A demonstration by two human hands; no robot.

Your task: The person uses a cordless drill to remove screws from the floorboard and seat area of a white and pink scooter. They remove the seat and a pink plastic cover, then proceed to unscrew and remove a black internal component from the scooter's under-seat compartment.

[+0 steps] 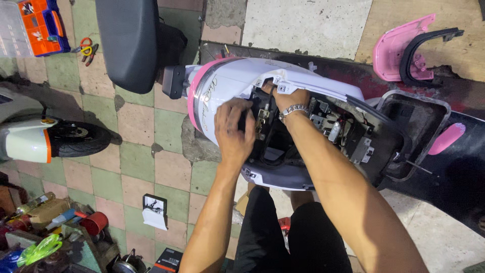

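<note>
Your left hand and right hand reach apart into the open white scooter body; grips are hidden. A black seat stands far left.

The floor has green and pink tiles, with some cracked spots. My scooter stands on it. A small white box sits on the tiles near my legs. An orange toolbox lies at the top left, with pliers just beside it. A pink panel lies at the top right. Another scooter's wheel rests at the left.
</note>
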